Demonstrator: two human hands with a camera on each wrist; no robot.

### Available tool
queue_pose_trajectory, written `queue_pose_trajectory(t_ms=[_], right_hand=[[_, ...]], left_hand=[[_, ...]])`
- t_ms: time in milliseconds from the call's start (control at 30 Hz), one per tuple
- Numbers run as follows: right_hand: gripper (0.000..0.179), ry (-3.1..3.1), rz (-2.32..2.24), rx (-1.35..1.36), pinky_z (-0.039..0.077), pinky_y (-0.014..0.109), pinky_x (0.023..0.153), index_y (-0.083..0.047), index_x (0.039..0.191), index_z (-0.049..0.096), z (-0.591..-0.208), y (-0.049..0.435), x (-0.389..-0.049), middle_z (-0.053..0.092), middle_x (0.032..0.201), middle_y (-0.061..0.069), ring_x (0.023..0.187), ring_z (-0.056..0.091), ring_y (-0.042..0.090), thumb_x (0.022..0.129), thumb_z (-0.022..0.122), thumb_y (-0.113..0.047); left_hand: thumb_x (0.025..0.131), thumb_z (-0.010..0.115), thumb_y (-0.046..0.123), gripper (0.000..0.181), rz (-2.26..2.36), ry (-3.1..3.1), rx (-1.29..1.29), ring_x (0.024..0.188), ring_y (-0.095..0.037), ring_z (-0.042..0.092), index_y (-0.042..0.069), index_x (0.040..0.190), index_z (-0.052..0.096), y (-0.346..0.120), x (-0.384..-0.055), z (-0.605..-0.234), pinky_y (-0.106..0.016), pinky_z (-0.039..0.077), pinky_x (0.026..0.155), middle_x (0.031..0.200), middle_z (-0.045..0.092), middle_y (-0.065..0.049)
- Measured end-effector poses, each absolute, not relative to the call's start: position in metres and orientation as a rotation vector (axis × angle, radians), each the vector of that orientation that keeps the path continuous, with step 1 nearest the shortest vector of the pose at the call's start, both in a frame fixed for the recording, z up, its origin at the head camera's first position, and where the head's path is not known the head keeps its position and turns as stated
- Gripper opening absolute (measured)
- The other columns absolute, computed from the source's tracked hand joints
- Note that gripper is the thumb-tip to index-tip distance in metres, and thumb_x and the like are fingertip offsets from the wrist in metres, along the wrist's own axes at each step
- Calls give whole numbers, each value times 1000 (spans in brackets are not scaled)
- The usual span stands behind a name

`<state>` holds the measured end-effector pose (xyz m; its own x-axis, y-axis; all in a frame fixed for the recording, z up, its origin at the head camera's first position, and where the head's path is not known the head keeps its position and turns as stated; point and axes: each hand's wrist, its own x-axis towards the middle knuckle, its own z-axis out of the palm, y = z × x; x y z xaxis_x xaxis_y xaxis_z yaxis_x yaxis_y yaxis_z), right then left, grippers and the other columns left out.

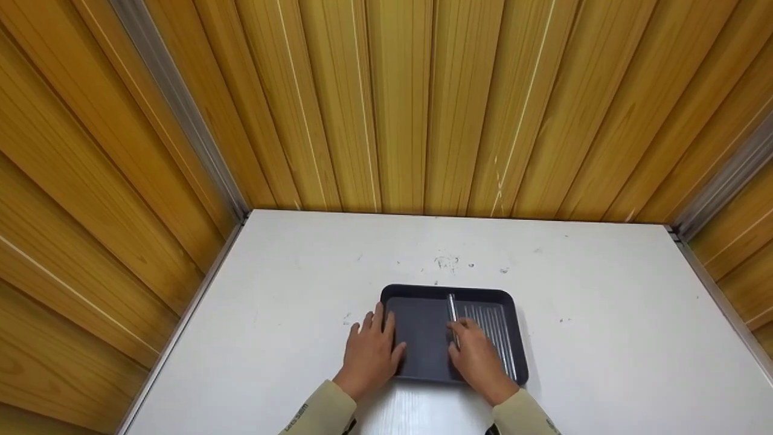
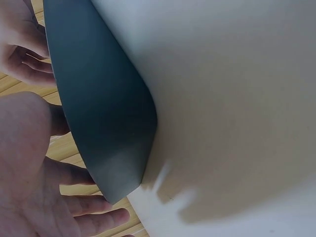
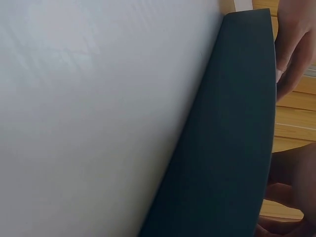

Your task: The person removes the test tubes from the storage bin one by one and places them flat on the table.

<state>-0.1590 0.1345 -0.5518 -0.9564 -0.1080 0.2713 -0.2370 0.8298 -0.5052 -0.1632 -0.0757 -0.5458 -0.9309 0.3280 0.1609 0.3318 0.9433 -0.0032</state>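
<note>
A dark grey rectangular tray [image 1: 423, 356] lies on the white table. My left hand [image 1: 367, 353] rests at its left rim, fingers extended and spread, the thumb reaching over the near-left corner. In the left wrist view those straight fingers [image 2: 96, 204] show beside the tray's outer wall [image 2: 103, 98]. Inside the tray, my right hand [image 1: 479, 359] pinches a thin silvery stick [image 1: 452, 307] between thumb and fingers; its far end points away from me. Several similar sticks [image 1: 492, 323] lie side by side in the tray's right part, partly covered by the right hand.
The white table [image 1: 290, 338] has scattered dark scuffs [image 1: 447, 262] beyond the tray. Yellow wood-patterned panels [image 1: 398, 121] rise behind the table and at both sides, with metal posts [image 1: 181, 103] in the corners.
</note>
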Motion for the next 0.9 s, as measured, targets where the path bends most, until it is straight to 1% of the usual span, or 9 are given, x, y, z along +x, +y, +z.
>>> queue_pose_trajectory(t_ms=[267,467,700,900], right_hand=[[31,-2769,809,259,55,39,75,-1,109,68,-550,137,-157,61,111,16,95,66,29,78,71,4],[32,-2757,823,258,54,39,75,0,110,68,-549,139,-157,62,111,17,96,65,29,79,71,4],[32,-2760,804,240,54,39,73,-1,111,68,-545,142,-155,62,111,17,94,66,30,79,70,3],[32,-2755,824,235,54,40,74,1,112,67,-544,144,-154,61,113,18,97,65,31,80,69,3]], left_hand=[[97,50,49,62,-46,-2948,-495,129,-30,51,7,142,47,-75,-163,-546,-47,45,97,148,43,-19],[97,49,49,62,-47,-2947,-500,129,-30,50,7,143,46,-76,-163,-546,-47,45,97,149,42,-19],[96,52,48,62,-32,-2941,-507,129,-30,51,6,142,47,-76,-163,-545,-47,46,97,148,43,-20],[96,52,49,63,-23,-2949,-496,129,-29,51,7,142,47,-74,-163,-544,-46,46,96,148,43,-19]])
